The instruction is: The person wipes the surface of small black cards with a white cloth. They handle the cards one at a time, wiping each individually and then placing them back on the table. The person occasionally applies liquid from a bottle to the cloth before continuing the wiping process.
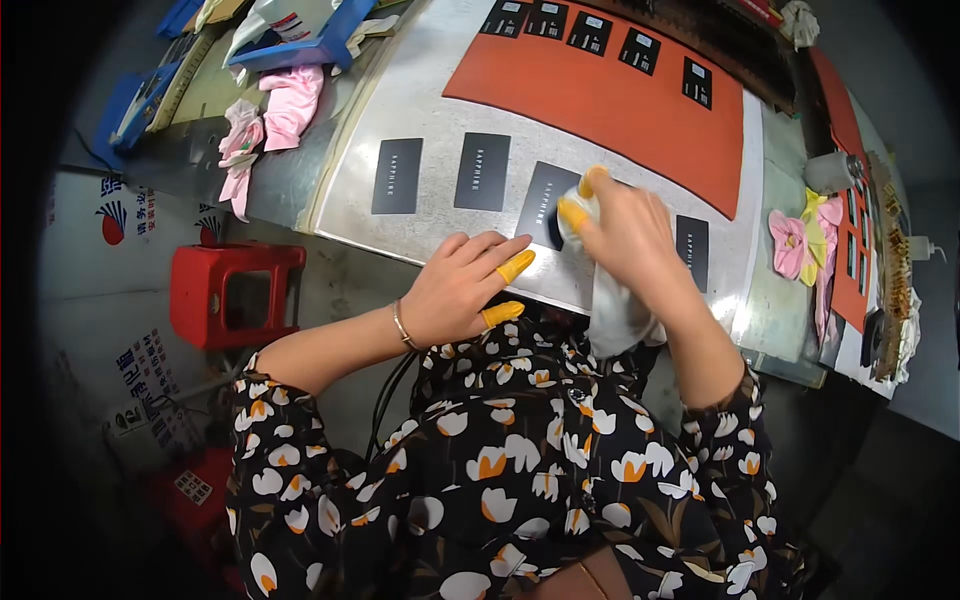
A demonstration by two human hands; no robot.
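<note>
My right hand (636, 235), with yellow finger cots on two digits, is closed around a white cloth (615, 315). The cloth's upper part presses on or just over a dark grey rectangular card (552, 195), and its tail hangs past the table's front edge. My hand and the cloth cover that card's right side. My left hand (465, 285) lies at the front edge with fingers apart, holding nothing. Its thumb and index finger wear yellow cots; one fingertip reaches near the card's lower corner. Alike cards lie in the row: one dark card (398, 176), another (483, 172), and one (692, 253) right of my hand.
Across the far side lies an orange mat (610, 110) bearing several black cards (640, 50). Pink gloves (293, 105) and a blue tray (325, 45) sit left. Pink and yellow cloths (805, 235) and a bottle (833, 172) stand right. A red stool (230, 290) is on the floor.
</note>
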